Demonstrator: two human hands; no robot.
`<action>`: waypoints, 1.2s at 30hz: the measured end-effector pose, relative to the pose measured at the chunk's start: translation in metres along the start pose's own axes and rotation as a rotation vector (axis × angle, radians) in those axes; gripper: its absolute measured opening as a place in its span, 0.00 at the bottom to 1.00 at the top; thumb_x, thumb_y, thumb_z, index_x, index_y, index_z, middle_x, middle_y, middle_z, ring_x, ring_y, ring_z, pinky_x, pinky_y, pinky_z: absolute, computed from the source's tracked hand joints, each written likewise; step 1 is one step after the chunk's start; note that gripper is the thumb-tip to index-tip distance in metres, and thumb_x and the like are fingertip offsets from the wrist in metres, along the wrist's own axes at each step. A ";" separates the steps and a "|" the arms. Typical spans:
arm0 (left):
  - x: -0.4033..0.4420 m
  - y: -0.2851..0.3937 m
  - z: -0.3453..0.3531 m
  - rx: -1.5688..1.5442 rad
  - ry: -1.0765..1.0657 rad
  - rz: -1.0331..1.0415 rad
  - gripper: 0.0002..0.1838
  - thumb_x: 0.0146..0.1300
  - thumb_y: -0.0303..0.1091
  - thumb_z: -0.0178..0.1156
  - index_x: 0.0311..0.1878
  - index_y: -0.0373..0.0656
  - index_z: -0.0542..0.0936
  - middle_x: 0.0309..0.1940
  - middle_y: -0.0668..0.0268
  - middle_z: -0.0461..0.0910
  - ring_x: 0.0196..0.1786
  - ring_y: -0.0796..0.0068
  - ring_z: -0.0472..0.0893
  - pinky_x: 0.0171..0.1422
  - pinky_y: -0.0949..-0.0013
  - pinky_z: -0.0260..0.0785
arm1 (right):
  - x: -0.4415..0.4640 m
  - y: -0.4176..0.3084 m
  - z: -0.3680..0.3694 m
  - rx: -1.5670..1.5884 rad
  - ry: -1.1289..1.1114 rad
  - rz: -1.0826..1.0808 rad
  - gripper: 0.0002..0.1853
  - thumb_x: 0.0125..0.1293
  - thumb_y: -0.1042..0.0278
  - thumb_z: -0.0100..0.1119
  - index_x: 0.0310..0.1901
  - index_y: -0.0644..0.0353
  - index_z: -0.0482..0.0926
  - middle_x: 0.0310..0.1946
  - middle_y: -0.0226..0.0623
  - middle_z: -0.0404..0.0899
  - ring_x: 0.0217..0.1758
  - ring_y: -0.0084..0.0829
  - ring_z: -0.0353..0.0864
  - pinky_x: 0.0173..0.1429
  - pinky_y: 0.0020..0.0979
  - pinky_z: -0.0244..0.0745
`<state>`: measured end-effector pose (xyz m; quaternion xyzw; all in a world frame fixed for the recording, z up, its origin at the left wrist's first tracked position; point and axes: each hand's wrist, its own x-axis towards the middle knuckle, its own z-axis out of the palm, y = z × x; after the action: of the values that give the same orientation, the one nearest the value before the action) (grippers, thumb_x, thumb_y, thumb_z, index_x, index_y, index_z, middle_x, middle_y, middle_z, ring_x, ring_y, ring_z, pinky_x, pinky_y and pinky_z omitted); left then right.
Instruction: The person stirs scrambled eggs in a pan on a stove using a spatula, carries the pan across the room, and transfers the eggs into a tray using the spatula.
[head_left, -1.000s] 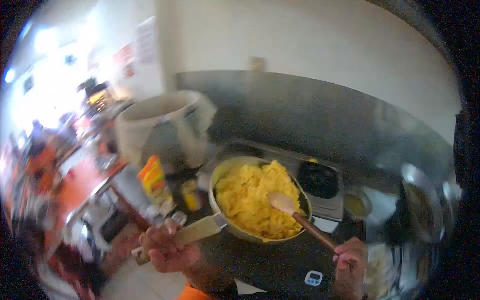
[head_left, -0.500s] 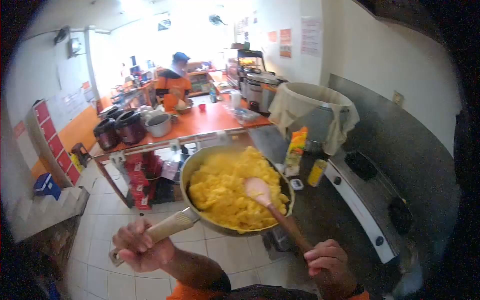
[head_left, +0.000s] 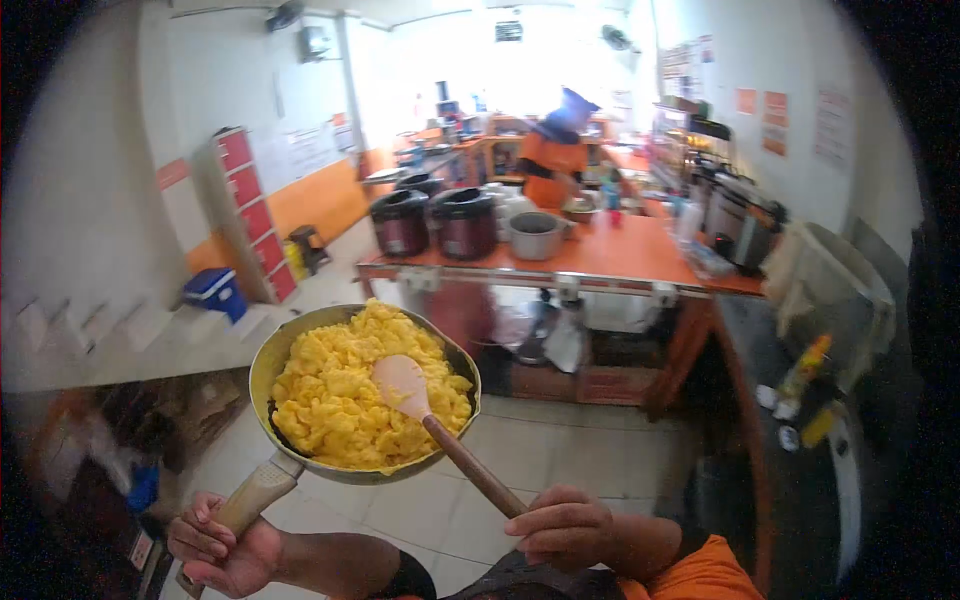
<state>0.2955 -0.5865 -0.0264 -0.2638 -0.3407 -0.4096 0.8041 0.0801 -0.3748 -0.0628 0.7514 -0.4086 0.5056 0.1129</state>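
Floor tiles (head_left: pixel 540 440) stretching from below the pan (head_left: pixel 265 370) to the orange bench (head_left: pixel 635 255); dark bench (head_left: pixel 753 325) off to the right. Left grip (head_left: pixel 225 545) wrapped closed around the handle (head_left: pixel 262 490), pan's bowl just ahead; right grip (head_left: pixel 562 525) closed on the wooden spoon (head_left: pixel 470 465), tip in yellow food (head_left: pixel 330 390).

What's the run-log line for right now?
left hand: grips pan handle | right hand: holds wooden spoon, head on yellow food | pan: held in the air, heaped with food
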 end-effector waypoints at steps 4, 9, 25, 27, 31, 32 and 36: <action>-0.017 -0.022 -0.030 0.071 -0.124 0.097 0.15 0.55 0.30 0.53 0.17 0.50 0.59 0.16 0.74 0.55 0.23 0.79 0.57 0.40 0.72 0.52 | -0.007 0.092 0.007 0.244 -0.057 -0.054 0.13 0.50 0.73 0.62 0.38 0.61 0.72 0.44 0.41 0.75 0.34 0.34 0.77 0.35 0.33 0.72; -0.068 -0.055 -0.024 0.302 -0.153 0.192 0.15 0.56 0.31 0.52 0.18 0.48 0.59 0.17 0.72 0.55 0.23 0.78 0.57 0.40 0.71 0.52 | -0.014 0.214 -0.012 0.500 0.189 -0.045 0.08 0.60 0.64 0.54 0.31 0.60 0.72 0.32 0.40 0.78 0.28 0.29 0.76 0.30 0.27 0.69; -0.028 -0.221 -0.102 0.670 -0.420 0.360 0.13 0.63 0.39 0.44 0.23 0.45 0.65 0.17 0.71 0.61 0.21 0.78 0.63 0.38 0.69 0.60 | 0.064 0.437 0.072 0.827 0.043 0.027 0.07 0.60 0.71 0.53 0.38 0.61 0.70 0.40 0.43 0.75 0.37 0.34 0.75 0.38 0.31 0.69; -0.009 -0.257 -0.126 0.678 -0.433 0.355 0.13 0.63 0.39 0.44 0.24 0.45 0.66 0.17 0.71 0.62 0.21 0.78 0.64 0.37 0.70 0.60 | 0.084 0.462 0.082 0.809 0.073 0.028 0.07 0.60 0.71 0.53 0.38 0.61 0.70 0.41 0.43 0.75 0.38 0.35 0.74 0.39 0.31 0.69; 0.038 -0.336 -0.223 0.706 -0.401 0.397 0.13 0.63 0.40 0.43 0.24 0.47 0.66 0.18 0.72 0.62 0.20 0.79 0.63 0.36 0.70 0.61 | 0.125 0.549 0.137 0.764 0.102 0.041 0.07 0.60 0.71 0.53 0.38 0.61 0.70 0.41 0.43 0.75 0.38 0.35 0.74 0.40 0.32 0.69; 0.041 -0.352 -0.237 0.669 -0.386 0.392 0.13 0.63 0.40 0.43 0.24 0.47 0.66 0.18 0.72 0.62 0.20 0.79 0.63 0.36 0.70 0.61 | 0.128 0.568 0.140 0.753 0.111 0.029 0.07 0.60 0.70 0.53 0.38 0.61 0.70 0.41 0.43 0.75 0.37 0.35 0.74 0.39 0.32 0.69; 0.066 -0.426 -0.280 0.493 -0.357 0.417 0.12 0.64 0.39 0.43 0.25 0.49 0.66 0.18 0.72 0.62 0.20 0.78 0.63 0.32 0.71 0.61 | 0.164 0.658 0.148 0.703 0.157 -0.081 0.07 0.61 0.68 0.52 0.37 0.61 0.71 0.39 0.44 0.75 0.36 0.34 0.74 0.38 0.31 0.69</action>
<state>0.0605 -1.0390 -0.0902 -0.1933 -0.5030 -0.0899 0.8376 -0.2744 -0.9645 -0.1518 0.7187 -0.1696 0.6666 -0.1015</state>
